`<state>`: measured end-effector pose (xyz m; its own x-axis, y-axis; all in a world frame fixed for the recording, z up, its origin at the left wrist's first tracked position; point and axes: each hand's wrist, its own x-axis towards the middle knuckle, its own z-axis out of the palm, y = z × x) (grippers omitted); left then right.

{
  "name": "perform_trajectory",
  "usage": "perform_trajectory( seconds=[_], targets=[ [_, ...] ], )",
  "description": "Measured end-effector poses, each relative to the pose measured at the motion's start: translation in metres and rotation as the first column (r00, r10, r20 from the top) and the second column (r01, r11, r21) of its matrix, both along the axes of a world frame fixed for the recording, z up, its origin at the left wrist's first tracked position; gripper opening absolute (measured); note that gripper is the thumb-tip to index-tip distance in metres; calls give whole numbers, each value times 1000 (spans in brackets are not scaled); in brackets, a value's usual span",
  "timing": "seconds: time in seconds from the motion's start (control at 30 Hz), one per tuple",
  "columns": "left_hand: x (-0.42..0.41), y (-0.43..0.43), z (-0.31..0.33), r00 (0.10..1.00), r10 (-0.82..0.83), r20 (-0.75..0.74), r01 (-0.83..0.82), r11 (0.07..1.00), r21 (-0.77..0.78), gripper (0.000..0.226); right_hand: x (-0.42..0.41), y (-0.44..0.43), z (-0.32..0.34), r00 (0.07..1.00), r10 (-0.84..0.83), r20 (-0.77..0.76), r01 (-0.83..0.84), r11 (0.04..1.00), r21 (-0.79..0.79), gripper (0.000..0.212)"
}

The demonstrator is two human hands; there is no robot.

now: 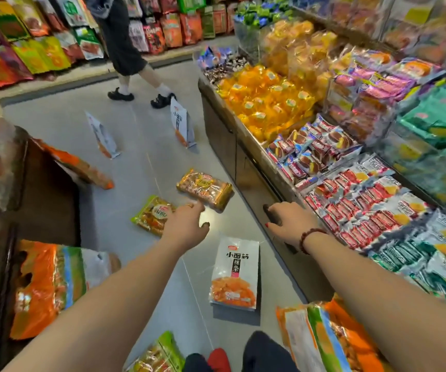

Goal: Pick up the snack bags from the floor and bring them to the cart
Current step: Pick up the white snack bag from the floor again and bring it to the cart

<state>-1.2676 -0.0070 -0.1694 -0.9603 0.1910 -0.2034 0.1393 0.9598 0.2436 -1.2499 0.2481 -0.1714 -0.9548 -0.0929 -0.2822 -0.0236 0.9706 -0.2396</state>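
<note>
Gold snack bag (204, 190) lies just beyond fingers (195, 207) of the left hand (187, 224).

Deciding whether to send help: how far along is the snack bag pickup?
Done: nothing visible; no cart is in view and both hands are empty. In hand: the left hand reaches open toward the yellow bag and gold bag; the right hand is at the front of the shelf unit. Left: those two, the near white bag, two standing white bags, and the green bag by the feet.

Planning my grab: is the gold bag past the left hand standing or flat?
Flat: the gold bag lies broad face up on the floor.
</note>
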Motion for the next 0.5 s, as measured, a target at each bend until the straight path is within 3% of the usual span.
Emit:
perform_trajectory(
  seconds=[0.17, 0.5],
  targets=[
    [-54, 11, -49, 997, -10, 76, 10, 1000, 2, 47, -48, 16, -58, 985, -79, 156, 92, 993, -78, 48],
    [-102, 16, -243, 899, 241, 366, -319, 933, 167, 47, -104, 39, -247, 865, -338, 370, 433, 876, -211, 46]
  ],
)
